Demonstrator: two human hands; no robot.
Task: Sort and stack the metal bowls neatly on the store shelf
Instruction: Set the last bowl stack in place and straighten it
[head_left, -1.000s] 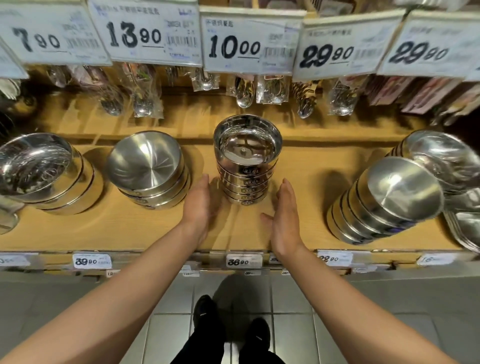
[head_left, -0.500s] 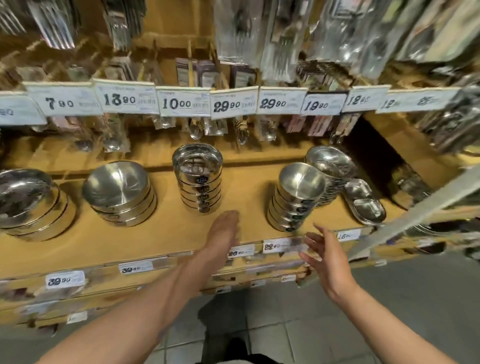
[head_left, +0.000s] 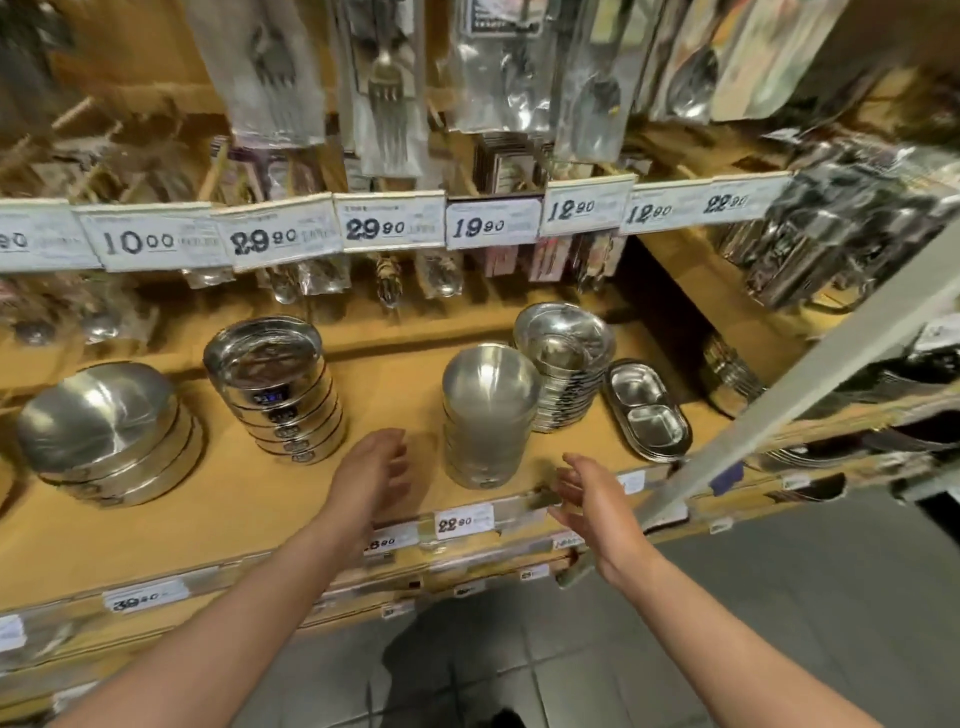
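Head view: my two hands reach over the front edge of a wooden store shelf (head_left: 218, 499), both loosely spread and holding nothing. My left hand (head_left: 371, 470) hovers palm down between two bowl stacks, touching neither; my right hand (head_left: 597, 499) is turned palm inward, fingers relaxed, near the front right of the matte stack and apart from it. That matte stack of deep metal bowls (head_left: 488, 415) stands upright just in front of my hands, near the shelf's front edge, above a price label reading 22.90 (head_left: 462, 521). To its left, a stack of shiny straight-sided bowls (head_left: 275, 389) stands upright, dark stickers on their sides. Farther left, a low stack of wide bowls (head_left: 109, 431) leans slightly. Behind and right of the matte stack, touching or nearly so, rises a stack of shallow saucers (head_left: 566, 364), and beside that lie oval divided dishes (head_left: 647, 410). Above the bowls runs a row of price tags (head_left: 389, 222), with packaged forks and spoons (head_left: 387, 88) hanging over them. A grey tiled floor (head_left: 779, 597) shows below, and a pale metal bar (head_left: 810, 374) slants across the right.
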